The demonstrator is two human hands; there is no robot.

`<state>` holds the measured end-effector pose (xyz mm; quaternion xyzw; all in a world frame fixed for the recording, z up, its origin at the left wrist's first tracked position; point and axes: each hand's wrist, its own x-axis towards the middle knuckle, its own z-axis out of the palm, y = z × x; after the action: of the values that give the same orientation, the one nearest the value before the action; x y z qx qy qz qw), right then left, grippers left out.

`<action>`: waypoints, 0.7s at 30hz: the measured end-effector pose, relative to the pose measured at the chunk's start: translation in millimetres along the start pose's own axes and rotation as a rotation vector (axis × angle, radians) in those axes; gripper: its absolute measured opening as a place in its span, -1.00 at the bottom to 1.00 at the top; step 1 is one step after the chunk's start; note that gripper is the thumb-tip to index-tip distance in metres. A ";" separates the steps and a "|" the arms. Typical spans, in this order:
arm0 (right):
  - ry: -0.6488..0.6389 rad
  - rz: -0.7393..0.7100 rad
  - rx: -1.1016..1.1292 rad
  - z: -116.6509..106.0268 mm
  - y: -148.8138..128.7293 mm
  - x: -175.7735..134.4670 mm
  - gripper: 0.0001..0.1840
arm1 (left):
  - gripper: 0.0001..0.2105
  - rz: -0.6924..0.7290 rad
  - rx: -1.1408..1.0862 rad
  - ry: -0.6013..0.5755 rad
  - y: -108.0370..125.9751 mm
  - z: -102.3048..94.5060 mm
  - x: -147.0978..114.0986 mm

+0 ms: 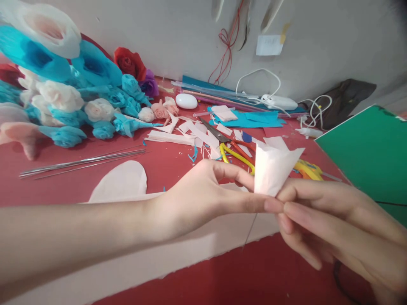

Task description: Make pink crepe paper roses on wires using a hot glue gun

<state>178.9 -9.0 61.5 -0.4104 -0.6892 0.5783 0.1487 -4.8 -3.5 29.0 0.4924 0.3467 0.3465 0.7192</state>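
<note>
While both hands meet at its base, a pale pink paper cone (pixel 272 171) stands up between them, its wide mouth uppermost and one corner flaring toward the right. The left hand (pixel 203 197) is closed in a pinch on the cone's lower left, thumb in front and a finger behind. The right hand (pixel 333 212) grips the same base from the other side, its thumb tip just beside the left thumb. What looks like a thin wire (pixel 250 231) slants down from below the left thumb; its upper end is hidden.

Beneath the left forearm and hand lies a long pale sheet (pixel 159 254) on the red table (pixel 229 275), with a round-ended piece (pixel 122 182) just beyond the forearm. Past the left fingers are scissors (pixel 217 133) among paper scraps (pixel 197 131), and behind these, blue paper (pixel 254 119). Beyond the left forearm lie metal rods (pixel 85 161), then a heap of blue, white and pink flowers (pixel 60 95). A yellow tool (pixel 310 170) shows just behind the right hand, with a green board (pixel 365 156) farther to its right.
</note>
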 end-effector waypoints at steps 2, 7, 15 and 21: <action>0.032 -0.041 -0.055 -1.4 0.2 1.5 -0.73 | -0.94 0.008 -0.029 -0.010 -0.3 -0.1 0.3; 0.249 -0.144 -0.291 -6.0 1.4 8.7 -0.66 | -0.88 0.022 -0.064 0.052 -2.6 2.6 -1.1; 0.212 -0.220 -0.502 -18.1 9.4 16.9 -0.83 | -0.92 0.155 -0.087 0.085 -4.7 -0.2 -2.2; 0.085 -0.254 -0.453 -7.4 14.8 19.7 -0.89 | -0.97 0.283 0.128 0.156 -3.2 0.9 -3.8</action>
<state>177.7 10.5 44.7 -0.3671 -0.8404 0.3681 0.1532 -5.4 -8.0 26.8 0.5529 0.3500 0.4587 0.6012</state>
